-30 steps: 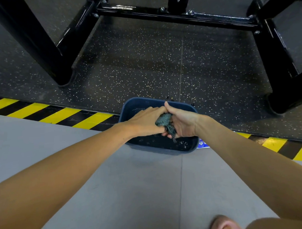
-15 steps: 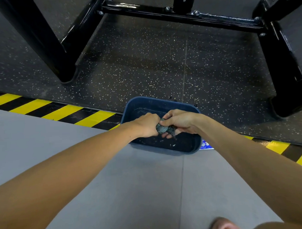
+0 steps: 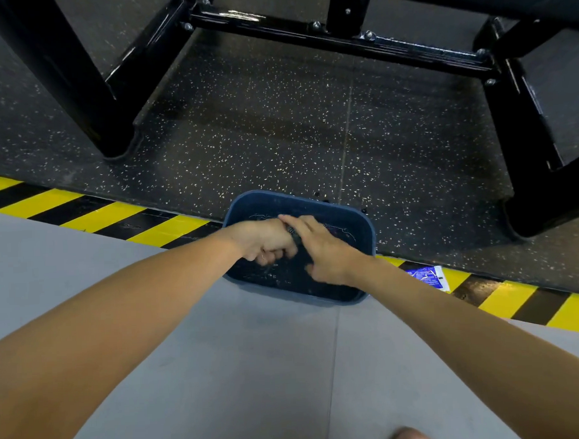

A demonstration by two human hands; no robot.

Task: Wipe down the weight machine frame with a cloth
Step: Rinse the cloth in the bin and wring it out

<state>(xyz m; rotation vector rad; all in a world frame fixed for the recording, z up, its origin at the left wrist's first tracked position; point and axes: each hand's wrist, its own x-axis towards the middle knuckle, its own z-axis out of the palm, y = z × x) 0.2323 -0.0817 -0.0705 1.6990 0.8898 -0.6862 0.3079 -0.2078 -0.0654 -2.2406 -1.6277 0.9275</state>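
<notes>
The frame (image 3: 341, 41) is glossy black steel: square tubes joined with silver bolts, its rounded feet planted well beyond the hands, one to the left and one to the right. It stands on black rubber matting (image 3: 261, 121) flecked with pale specks. A band of yellow-and-black striped tape (image 3: 101, 212) runs across just behind the wrists, and on the near side of it, under the forearms, the floor (image 3: 254, 368) is smooth, matte grey.

Directly beneath both hands sits a dark blue plastic tub (image 3: 297, 196), rectangular with rounded corners and a thin rim, straddling the tape. A small blue-and-white sachet (image 3: 428, 275) lies flat on the tape just right of the right wrist.

The cloth (image 3: 293, 234) is almost wholly hidden. Only a dark, knobbly stub shows, squeezed out of the thumb side of the left hand (image 3: 269, 239) above the tub. That hand is clenched tight around it, knuckles up. The right hand (image 3: 322, 251) is released, its fingers fairly straight and laid against the stub and the left fist, thumb spread toward the near rim; it is blurred.
</notes>
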